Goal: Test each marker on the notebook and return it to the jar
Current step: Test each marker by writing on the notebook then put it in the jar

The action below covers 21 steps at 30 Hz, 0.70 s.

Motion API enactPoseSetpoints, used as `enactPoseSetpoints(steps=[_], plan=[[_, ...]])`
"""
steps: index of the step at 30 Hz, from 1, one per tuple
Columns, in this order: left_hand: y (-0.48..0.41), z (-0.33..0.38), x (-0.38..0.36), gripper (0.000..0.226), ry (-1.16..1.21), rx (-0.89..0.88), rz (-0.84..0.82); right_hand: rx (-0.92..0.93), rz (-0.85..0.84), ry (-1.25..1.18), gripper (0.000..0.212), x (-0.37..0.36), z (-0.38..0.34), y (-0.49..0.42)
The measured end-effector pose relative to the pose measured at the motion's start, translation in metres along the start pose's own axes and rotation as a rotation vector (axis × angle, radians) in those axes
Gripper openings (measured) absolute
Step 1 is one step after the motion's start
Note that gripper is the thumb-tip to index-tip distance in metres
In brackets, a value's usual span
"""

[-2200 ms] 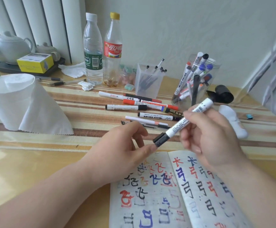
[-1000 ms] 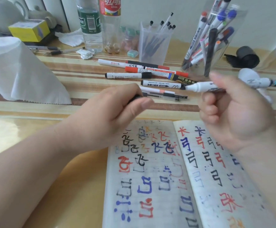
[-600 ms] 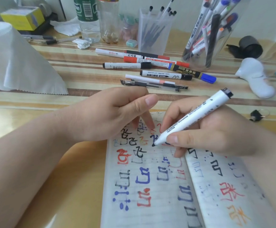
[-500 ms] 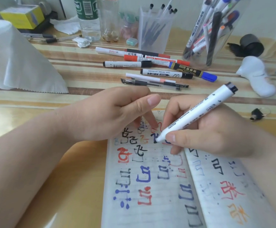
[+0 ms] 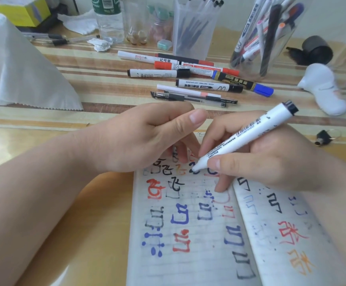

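marker (image 5: 244, 137) now on notebook (image 5: 188, 244), between right fingers (image 5: 215, 163)

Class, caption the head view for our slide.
Right hand tests white black-ended marker on open grid-paper notebook; left hand touches it.

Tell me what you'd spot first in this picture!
The right hand pops out first, in the middle, gripping a white marker with its tip on the open notebook, whose pages are full of red, blue and black scribbles. Behind, loose markers lie on the striped table beside a clear jar stuffed with more.
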<state>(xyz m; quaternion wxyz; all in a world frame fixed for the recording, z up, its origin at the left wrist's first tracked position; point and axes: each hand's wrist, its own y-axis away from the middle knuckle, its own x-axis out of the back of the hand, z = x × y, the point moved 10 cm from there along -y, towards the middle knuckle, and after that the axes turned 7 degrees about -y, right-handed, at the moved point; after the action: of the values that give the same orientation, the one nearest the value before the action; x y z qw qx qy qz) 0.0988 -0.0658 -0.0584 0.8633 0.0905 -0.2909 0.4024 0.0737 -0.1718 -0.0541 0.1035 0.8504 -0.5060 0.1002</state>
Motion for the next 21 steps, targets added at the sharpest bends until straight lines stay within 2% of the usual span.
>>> enactPoseSetpoints(steps=[10, 16, 21], plan=[[0.001, -0.0021, -0.0009, 0.051, -0.001, 0.043, -0.01, -0.022, 0.011, 0.065, 0.009, -0.0027, 0.0034, -0.0013], [0.0027, -0.0033, 0.0035, 0.024, -0.006, 0.063, 0.115, -0.019, 0.024, 0.126, 0.005, -0.0026, 0.0056, -0.0034], [0.003, 0.0013, 0.0031, 0.023, 0.022, 0.066, 0.118, -0.001, 0.004, 0.117, 0.002, -0.0046, 0.0032, -0.0027]])
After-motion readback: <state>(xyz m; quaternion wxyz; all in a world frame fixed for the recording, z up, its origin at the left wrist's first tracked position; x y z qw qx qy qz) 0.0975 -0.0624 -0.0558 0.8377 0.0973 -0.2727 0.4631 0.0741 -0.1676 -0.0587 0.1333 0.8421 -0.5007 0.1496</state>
